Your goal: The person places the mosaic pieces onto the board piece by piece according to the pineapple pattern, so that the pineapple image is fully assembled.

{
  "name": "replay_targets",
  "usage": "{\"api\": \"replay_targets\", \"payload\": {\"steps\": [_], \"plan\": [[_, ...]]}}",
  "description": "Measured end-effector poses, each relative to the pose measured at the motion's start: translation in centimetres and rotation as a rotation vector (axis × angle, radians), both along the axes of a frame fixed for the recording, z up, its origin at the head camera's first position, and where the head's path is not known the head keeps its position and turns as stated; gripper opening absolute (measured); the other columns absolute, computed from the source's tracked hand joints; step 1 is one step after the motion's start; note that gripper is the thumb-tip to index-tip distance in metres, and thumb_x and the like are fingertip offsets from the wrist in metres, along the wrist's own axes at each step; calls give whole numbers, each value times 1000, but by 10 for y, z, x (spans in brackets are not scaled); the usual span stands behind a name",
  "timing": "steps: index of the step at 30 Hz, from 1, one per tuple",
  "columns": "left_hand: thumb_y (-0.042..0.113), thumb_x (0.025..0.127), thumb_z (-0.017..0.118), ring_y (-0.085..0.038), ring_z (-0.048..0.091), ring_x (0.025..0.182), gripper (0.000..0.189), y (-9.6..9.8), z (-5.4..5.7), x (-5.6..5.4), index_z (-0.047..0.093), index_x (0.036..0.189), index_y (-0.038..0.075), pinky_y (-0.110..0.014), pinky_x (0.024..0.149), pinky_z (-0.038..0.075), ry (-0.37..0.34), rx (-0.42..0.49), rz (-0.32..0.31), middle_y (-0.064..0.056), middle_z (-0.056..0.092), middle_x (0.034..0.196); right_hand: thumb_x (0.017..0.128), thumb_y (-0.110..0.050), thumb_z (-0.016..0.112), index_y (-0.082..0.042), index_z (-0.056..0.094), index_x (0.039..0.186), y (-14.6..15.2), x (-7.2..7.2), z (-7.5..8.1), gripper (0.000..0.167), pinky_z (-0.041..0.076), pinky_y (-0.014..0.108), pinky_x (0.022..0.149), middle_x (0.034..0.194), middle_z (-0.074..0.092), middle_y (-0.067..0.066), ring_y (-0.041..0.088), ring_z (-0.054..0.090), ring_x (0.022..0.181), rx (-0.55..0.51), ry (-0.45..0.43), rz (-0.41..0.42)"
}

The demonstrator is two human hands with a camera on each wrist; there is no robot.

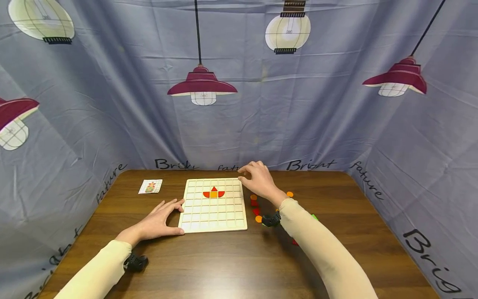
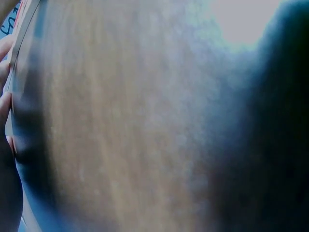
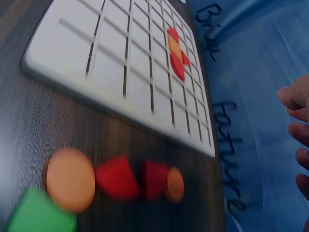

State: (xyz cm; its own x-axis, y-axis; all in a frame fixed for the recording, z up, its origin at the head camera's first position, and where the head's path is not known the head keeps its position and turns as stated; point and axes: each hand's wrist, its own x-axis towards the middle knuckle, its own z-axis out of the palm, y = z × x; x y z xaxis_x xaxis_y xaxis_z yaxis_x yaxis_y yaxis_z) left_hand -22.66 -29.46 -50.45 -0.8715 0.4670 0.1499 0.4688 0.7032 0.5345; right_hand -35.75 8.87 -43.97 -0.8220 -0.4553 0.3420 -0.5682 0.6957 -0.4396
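A cream grid board [image 1: 213, 216] lies on the brown table. On its upper part, an orange square [image 1: 213, 194] sits between two red quarter-round pieces [image 1: 221, 194], with a red triangle [image 1: 214, 189] above it. My left hand [image 1: 158, 222] rests at the board's left edge, thumb by the near corner and fingers spread along the side. Raised by the far right corner, my right hand [image 1: 259, 180] has loosely bent fingers with nothing seen between them. In the left wrist view only the fingers [image 2: 5, 104] show at the left border.
Right of the board lie loose pieces: orange rounds [image 3: 71, 180], red pieces [image 3: 117, 178] and a green piece [image 3: 41, 215], partly hidden by my right arm in the head view. A small picture card [image 1: 150, 186] lies at the back left. A printed curtain [image 1: 239, 124] hangs behind the table.
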Motion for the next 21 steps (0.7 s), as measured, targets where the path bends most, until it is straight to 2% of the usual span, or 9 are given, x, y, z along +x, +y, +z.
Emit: {"api": "replay_targets", "payload": {"steps": [6, 11, 21], "plan": [[57, 81, 81, -42, 31, 148, 61, 0, -2, -2, 56, 119, 18, -66, 120, 9, -1, -20, 8, -13, 42, 159, 97, -37, 70, -23, 73, 121, 47, 5, 3, 28, 41, 44, 90, 104, 63, -5, 20, 48, 100, 6, 24, -18], [58, 81, 81, -40, 30, 150, 60, -1, -4, -1, 55, 120, 20, -65, 121, 8, -15, -19, 13, -10, 40, 161, 97, -32, 72, -21, 71, 125, 85, 8, 0, 30, 39, 52, 99, 109, 64, -3, 23, 50, 104, -7, 0, -40], [57, 80, 82, -40, 30, 149, 61, 0, -2, -1, 56, 119, 19, -65, 121, 9, -8, -20, 8, -12, 41, 160, 97, -33, 72, -19, 69, 129, 146, 18, -9, 35, 33, 56, 106, 118, 66, 1, 28, 49, 116, -10, -55, -102]]}}
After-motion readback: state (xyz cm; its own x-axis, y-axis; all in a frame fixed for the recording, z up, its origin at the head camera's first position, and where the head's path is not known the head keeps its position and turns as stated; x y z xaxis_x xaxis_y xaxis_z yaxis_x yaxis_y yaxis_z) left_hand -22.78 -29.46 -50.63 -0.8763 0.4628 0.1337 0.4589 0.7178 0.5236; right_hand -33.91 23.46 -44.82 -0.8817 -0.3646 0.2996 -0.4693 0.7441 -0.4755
